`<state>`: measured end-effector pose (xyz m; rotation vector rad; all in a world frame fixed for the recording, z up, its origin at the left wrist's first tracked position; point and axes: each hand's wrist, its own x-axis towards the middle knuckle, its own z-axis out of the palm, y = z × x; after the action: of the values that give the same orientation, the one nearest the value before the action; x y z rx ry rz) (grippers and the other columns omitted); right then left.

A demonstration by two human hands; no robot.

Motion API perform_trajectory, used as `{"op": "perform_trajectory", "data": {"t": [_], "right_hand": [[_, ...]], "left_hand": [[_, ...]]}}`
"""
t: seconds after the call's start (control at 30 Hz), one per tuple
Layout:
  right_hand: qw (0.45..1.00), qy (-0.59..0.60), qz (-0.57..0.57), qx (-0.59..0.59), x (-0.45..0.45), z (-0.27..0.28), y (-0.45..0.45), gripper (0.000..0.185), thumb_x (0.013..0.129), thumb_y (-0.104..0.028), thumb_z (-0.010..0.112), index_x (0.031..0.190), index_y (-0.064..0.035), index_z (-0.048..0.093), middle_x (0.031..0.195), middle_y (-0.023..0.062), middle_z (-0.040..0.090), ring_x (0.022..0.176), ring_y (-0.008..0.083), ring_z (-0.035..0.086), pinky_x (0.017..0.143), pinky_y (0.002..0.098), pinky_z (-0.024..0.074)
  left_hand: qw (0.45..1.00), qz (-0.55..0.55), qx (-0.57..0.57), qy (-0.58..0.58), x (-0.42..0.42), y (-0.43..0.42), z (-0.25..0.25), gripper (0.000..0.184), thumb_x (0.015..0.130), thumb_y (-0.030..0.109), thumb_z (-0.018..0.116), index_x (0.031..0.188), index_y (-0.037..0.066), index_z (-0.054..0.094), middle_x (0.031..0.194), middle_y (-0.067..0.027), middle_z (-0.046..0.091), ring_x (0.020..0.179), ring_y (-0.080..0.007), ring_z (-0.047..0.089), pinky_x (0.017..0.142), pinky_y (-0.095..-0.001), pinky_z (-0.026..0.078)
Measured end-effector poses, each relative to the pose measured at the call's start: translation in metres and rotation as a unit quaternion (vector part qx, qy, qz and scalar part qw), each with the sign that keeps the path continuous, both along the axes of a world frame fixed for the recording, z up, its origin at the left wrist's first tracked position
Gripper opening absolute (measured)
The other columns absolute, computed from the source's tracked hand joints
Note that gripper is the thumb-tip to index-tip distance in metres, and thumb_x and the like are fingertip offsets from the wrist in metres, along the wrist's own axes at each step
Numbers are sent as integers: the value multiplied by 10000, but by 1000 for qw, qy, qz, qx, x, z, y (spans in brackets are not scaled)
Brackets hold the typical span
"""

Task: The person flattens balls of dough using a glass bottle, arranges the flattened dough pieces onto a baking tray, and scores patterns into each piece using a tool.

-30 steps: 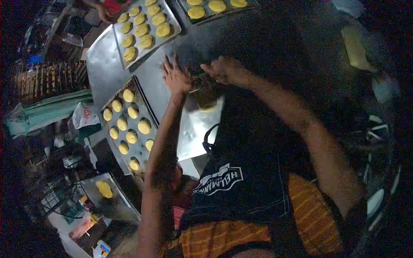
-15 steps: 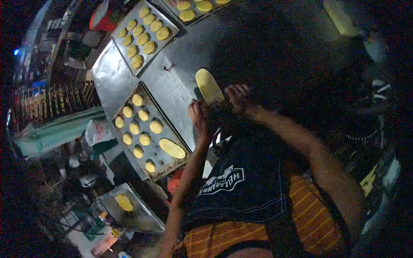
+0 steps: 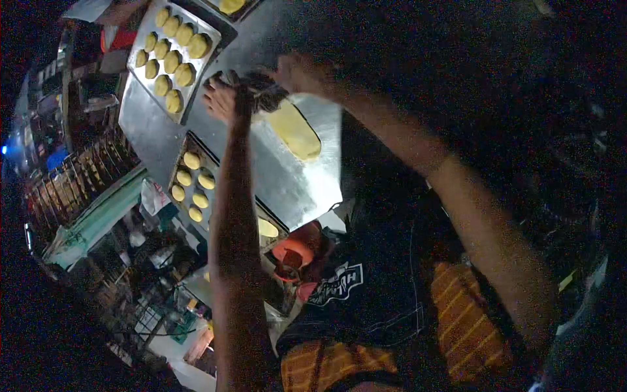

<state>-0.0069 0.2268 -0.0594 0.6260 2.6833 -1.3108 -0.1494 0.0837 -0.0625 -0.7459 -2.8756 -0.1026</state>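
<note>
A long, flattened piece of yellow dough (image 3: pixel 295 132) lies on the metal table. At its far end a dark, blurred bar, which looks like a rolling pin (image 3: pixel 262 93), spans between my hands. My left hand (image 3: pixel 222 100) is closed on the pin's left end, with some fingers showing. My right hand (image 3: pixel 299 74) is curled round the other end, dim and partly in shadow. Both arms reach forward over the table, and my left forearm covers part of the nearer dough tray.
A tray of round dough pieces (image 3: pixel 161 85) stands at the far left, with another tray (image 3: pixel 245 9) beyond it. The nearer tray (image 3: pixel 208 151) holds several dough balls and one flattened piece (image 3: pixel 267 228). An orange-red container (image 3: pixel 293 251) sits below the table edge. The right side is dark.
Both hands have pushed forward and left with the rolling pin, from the dough's near end to its far end. The view has shifted, and more flattened dough shows on the near side.
</note>
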Motion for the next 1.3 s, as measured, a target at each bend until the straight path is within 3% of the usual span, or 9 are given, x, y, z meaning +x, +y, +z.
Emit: {"op": "perform_trajectory", "data": {"t": [0.23, 0.3, 0.43, 0.53, 0.8, 1.03, 1.13, 1.23, 1.3], "right_hand": [[974, -81, 71, -201, 38, 16, 30, 631, 861, -664, 542, 1014, -55, 612, 784, 94, 593, 610, 218, 503, 593, 394, 430], [980, -61, 69, -177, 71, 30, 55, 656, 861, -689, 538, 1014, -56, 619, 751, 88, 589, 583, 205, 494, 573, 379, 437], [980, 125, 43, 148, 94, 75, 105, 501, 824, -421, 691, 1153, -63, 569, 897, 127, 641, 748, 265, 611, 692, 405, 485], [856, 161, 97, 482, 83, 116, 134, 409, 782, -251, 709, 1137, -83, 598, 872, 128, 643, 764, 307, 631, 717, 414, 489], [926, 188, 44, 324, 35, 161, 110, 411, 758, -311, 737, 1086, -85, 639, 935, 105, 688, 790, 329, 647, 694, 426, 507], [959, 269, -61, 67, 15, 117, 121, 361, 822, -198, 750, 1111, -42, 601, 950, 114, 673, 843, 230, 640, 743, 341, 515], [901, 408, 42, 142, 19, 116, 98, 364, 808, -108, 762, 1120, -40, 588, 1008, 105, 647, 897, 210, 621, 782, 329, 511], [908, 360, 92, -195, 50, 180, -7, 552, 714, -50, 814, 1200, -44, 552, 1128, 127, 598, 963, 231, 605, 855, 366, 513], [911, 328, 203, -147, 51, 146, -106, 641, 627, -30, 844, 1206, -69, 572, 1295, 104, 530, 1126, 253, 540, 892, 368, 492]], "left_hand": [[913, -258, 283, 143, 15, -64, -26, 493, 921, 374, 568, 1291, 52, 517, 1157, -172, 563, 1024, -326, 534, 857, -409, 451], [839, -18, 389, -379, 64, -94, -13, 568, 913, 194, 546, 1432, 22, 391, 1310, -201, 499, 1092, -302, 549, 927, -386, 456], [963, -229, 137, -42, 134, -63, 15, 578, 884, 133, 550, 1437, 78, 391, 1241, -185, 547, 1071, -332, 570, 850, -383, 500], [988, -79, 57, -119, 143, -37, 24, 590, 868, 107, 545, 1431, 60, 379, 1177, -190, 557, 991, -350, 571, 830, -425, 491], [937, -173, 266, -146, 141, -65, 34, 310, 835, -5, 576, 1139, 8, 518, 1007, -170, 607, 816, -251, 592, 736, -360, 493], [675, 17, 591, -442, 201, -164, 130, 240, 849, 51, 685, 1071, 26, 598, 839, -34, 602, 772, -118, 553, 704, -234, 456], [660, 26, 605, -445, 207, -224, 148, 226, 864, 33, 668, 1075, 31, 588, 880, -36, 611, 763, -114, 551, 698, -226, 448], [652, 32, 627, -424, 210, -285, 160, 234, 874, 25, 664, 1092, 38, 579, 908, -33, 613, 748, -107, 539, 689, -215, 435], [652, 24, 635, -414, 206, -320, 158, 255, 868, 35, 676, 1104, 40, 581, 894, -28, 605, 740, -103, 530, 686, -212, 431]]}}
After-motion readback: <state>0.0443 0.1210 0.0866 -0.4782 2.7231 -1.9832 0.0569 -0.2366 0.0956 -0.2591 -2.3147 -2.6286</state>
